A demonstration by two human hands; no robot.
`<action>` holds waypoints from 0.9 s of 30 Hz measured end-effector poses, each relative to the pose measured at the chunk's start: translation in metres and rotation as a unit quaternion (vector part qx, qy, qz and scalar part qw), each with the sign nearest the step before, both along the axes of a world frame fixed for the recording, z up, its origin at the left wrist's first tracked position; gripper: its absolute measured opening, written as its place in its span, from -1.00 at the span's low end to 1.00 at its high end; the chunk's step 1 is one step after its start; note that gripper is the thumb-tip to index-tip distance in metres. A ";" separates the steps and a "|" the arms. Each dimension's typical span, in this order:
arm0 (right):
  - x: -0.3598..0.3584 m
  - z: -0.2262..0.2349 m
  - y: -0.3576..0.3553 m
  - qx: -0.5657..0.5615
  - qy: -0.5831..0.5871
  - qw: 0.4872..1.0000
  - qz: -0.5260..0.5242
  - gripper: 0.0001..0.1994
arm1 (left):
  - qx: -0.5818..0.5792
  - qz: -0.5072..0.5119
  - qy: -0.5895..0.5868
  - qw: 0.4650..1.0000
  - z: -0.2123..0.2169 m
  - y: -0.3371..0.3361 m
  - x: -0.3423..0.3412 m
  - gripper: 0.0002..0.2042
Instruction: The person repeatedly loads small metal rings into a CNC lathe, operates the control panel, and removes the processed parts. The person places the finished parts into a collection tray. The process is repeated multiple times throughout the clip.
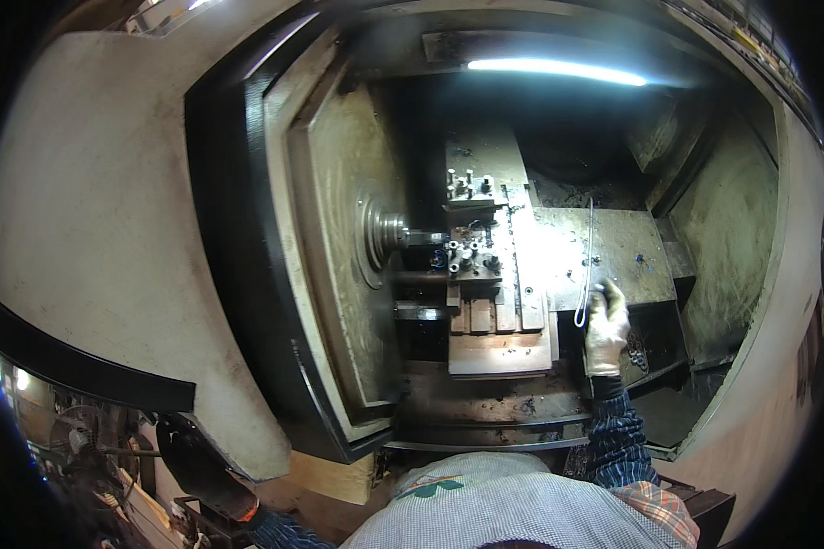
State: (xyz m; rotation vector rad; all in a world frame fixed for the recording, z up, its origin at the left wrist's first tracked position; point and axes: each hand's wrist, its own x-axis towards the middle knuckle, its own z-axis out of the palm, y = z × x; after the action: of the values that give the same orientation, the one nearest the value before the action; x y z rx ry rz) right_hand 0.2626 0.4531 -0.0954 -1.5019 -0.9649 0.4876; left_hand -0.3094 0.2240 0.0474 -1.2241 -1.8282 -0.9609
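My right hand point(607, 331), in a whitish work glove, reaches into the lathe's work area with its fingers slightly bent and apart. Just left of it is a thin pale metal rod point(589, 247) with a narrow loop at its near end. The rod runs away from me over a metal cover plate point(627, 233); whether the fingertips touch it is unclear. At the lower left my left sleeve point(282, 531) meets a dark shape point(206, 471) with an orange edge. I cannot make out my left fingers there.
Left of the rod, a slotted tool slide point(496, 355) carries bolted tool holders point(471, 261). They face the spindle nose point(389, 231). Dark chips lie scattered over plate and slide. A lamp tube point(558, 71) glows at the back, and a thick door edge point(275, 229) stands left.
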 end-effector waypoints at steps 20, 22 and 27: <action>-0.276 0.073 0.149 0.105 -0.122 0.976 0.149 -0.71 | -0.039 0.031 -0.059 0.997 -0.008 -0.002 0.011 -0.57; -0.275 0.051 0.144 -0.044 -0.022 0.988 0.147 -0.66 | -0.092 0.055 0.000 0.994 0.002 -0.005 0.016 -0.57; -0.290 -0.017 0.166 -0.065 0.181 0.976 0.102 -0.70 | -0.165 -0.023 0.071 0.984 0.021 -0.013 0.015 -0.66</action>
State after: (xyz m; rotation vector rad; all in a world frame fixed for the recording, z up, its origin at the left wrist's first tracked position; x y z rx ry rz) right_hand -0.0274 0.6193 -0.1128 -1.3709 -0.8119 0.9534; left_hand -0.2944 0.2109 0.0687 -1.4992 -1.8995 -0.5907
